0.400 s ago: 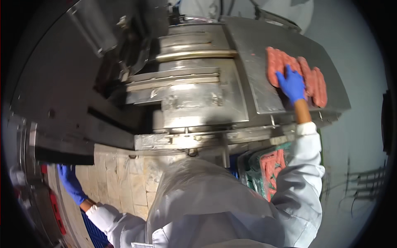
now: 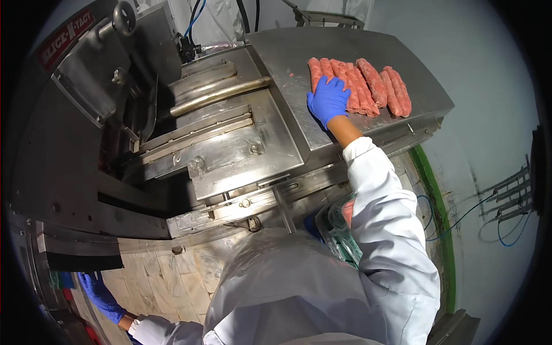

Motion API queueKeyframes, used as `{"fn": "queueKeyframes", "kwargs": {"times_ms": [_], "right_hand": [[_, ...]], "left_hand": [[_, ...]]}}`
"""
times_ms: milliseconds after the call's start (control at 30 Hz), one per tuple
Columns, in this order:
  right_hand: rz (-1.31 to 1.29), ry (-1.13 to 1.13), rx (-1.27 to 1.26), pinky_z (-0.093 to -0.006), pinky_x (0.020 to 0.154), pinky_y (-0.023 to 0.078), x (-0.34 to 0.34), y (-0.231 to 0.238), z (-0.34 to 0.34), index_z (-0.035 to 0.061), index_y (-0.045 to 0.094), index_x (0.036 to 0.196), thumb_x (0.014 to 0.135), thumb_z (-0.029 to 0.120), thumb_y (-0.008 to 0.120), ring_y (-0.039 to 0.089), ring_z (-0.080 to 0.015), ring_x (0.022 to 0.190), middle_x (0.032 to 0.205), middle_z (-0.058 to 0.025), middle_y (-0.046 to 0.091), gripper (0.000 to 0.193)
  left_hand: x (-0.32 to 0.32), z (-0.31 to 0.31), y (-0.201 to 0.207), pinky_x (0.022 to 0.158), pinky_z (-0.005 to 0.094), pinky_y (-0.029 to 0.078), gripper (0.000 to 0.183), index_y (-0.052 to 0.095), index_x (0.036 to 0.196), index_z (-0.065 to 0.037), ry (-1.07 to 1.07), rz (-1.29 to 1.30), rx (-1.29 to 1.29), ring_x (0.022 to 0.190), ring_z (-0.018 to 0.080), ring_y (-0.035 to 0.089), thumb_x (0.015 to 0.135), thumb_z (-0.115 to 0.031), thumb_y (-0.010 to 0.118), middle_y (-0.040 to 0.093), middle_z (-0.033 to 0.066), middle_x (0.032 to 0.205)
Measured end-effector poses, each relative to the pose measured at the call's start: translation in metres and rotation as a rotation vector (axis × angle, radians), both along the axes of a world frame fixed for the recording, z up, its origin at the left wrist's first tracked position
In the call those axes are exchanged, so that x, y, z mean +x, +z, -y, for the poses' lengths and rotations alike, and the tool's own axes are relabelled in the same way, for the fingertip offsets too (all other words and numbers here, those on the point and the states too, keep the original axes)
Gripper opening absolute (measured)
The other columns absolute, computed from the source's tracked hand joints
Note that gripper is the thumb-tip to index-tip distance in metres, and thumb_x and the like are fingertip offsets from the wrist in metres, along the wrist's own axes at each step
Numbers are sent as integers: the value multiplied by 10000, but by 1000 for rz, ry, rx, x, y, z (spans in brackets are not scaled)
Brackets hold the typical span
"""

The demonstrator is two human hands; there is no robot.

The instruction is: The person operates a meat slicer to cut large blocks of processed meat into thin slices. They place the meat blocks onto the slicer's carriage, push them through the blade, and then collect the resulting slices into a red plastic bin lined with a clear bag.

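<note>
Pink, sausage-shaped rolls of ground meat (image 2: 361, 86) lie side by side on the steel table at the upper right. My right hand (image 2: 330, 100), in a blue glove, rests palm down against the left end of the row. Its fingers are spread over the nearer part of the leftmost rolls, and it grips none of them. At the lower left, my left hand (image 2: 102, 296), also blue-gloved, is beside a black-edged machine part (image 2: 85, 261). Its fingers stretch up to that edge, where the tips are partly hidden; nothing shows in them.
A steel slicing machine (image 2: 230, 149) with bars, a plate and a round knob (image 2: 124, 18) fills the left and middle. The meat lies on a sloping steel table (image 2: 282, 52). Below the right arm is a plastic-lined crate (image 2: 339, 233). A wall rack with blue hoses (image 2: 512, 195) stands right.
The view has turned, so the machine and meat appear tilted and further left. My right hand has slid from the middle of the meat row to its left end. My left hand stays by the machine edge.
</note>
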State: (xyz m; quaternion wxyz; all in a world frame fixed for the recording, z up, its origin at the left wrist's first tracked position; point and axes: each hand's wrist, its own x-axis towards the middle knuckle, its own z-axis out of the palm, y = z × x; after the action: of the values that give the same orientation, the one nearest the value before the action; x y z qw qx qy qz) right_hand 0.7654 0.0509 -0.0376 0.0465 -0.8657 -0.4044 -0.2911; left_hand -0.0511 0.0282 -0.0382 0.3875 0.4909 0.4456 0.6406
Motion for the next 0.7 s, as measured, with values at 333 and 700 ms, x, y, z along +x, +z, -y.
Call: {"fn": "queueKeyframes", "kwargs": {"times_ms": [333, 700], "right_hand": [[-502, 176, 93, -466, 963, 452, -28, 20, -55, -5, 480, 1290, 741, 348, 637, 545, -471, 1108, 1302, -349, 428, 671], [-354, -29, -11, -469, 1019, 410, -6, 11, -85, 15, 285, 1418, 721, 334, 673, 438, -488, 1231, 1405, -324, 335, 858]], "left_hand": [[8, 8, 10, 1110, 442, 305, 566, 366, 1422, 1, 30, -69, 28, 1301, 244, 422, 931, -202, 562, 445, 126, 1407], [0, 10, -5, 1077, 416, 335, 563, 378, 1414, -4, 10, -23, -11, 1261, 226, 462, 926, -199, 579, 474, 116, 1380]]}}
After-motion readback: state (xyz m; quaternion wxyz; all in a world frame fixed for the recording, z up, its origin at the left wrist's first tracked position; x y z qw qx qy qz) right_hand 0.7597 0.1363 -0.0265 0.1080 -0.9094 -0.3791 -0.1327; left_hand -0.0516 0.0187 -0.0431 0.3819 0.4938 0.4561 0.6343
